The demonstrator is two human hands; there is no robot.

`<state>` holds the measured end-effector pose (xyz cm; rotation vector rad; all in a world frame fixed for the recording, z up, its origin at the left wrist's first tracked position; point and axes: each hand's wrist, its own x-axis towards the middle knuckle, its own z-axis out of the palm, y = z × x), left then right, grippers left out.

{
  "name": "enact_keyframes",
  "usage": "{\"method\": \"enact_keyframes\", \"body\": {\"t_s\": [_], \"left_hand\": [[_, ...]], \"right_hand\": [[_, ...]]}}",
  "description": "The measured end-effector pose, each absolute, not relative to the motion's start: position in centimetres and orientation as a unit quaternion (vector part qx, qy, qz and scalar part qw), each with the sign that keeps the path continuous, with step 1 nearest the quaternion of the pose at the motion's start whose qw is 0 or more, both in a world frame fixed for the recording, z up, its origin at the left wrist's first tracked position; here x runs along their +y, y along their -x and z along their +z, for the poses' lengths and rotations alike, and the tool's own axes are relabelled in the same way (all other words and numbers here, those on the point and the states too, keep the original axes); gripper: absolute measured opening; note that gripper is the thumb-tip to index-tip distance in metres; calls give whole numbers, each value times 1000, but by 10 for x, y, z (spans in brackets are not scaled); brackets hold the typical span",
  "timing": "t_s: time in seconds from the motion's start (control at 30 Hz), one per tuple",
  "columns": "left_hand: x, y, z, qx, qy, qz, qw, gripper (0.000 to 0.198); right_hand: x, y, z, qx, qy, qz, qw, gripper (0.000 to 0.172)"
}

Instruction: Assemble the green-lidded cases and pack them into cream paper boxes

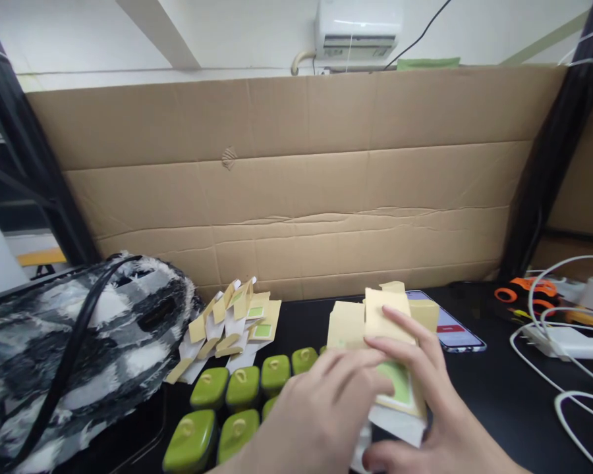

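Note:
Both hands are at a small cream paper box (393, 306) with a green label, low and right of centre. My right hand (437, 395) wraps round its right side, with fingers along the top panel and the thumb below. My left hand (326, 401) is slightly blurred; its curled fingers press at the green label and hide part of the box. Lighter cream flaps (346, 322) stick out behind the fingers. Beside my left forearm stand several green square tins (190, 438) with loop-like marks on their lids, some hidden by the arm.
A pile of unfolded cream box blanks (242, 322) lies behind the tins. At left sits a shaggy grey-and-white bag (128, 336) with a black strap. A phone (459, 332), white cables (543, 368) and an orange-and-black object (526, 296) lie right. A cardboard sheet (296, 184) stands behind.

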<state>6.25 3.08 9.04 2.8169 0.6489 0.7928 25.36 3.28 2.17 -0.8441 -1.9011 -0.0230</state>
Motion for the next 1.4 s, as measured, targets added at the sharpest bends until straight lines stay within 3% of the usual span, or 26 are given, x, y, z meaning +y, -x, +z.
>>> {"method": "enact_keyframes", "body": {"t_s": [0.07,0.17,0.33,0.4,0.53,0.83,0.93,1.2,1.4], "left_hand": [[34,-55,96,227,-911,287,191,36],[38,-47,101,339,-849,301,271,45],[40,-53,81,337,-691,248,590,85],[41,-59,72,299,-656,266,640,98],[47,-63,68,318,-633,302,638,96],[50,-50,97,296,-625,316,650,86],[53,-49,97,317,-616,311,651,87],[58,-53,87,316,-553,323,700,87],[56,-53,86,335,-541,299,711,92]], "right_hand": [[34,-257,26,-788,355,-28,503,63],[36,-262,31,-793,325,-32,515,54],[35,-260,24,-809,271,-22,521,67],[33,-257,21,-827,289,-26,482,77],[29,-259,23,-835,295,-56,461,85],[33,-275,31,-880,278,-127,365,76],[33,-274,34,-878,257,-152,374,65],[26,-259,57,-835,173,-353,384,14],[26,-257,56,-828,179,-389,362,26]]}}
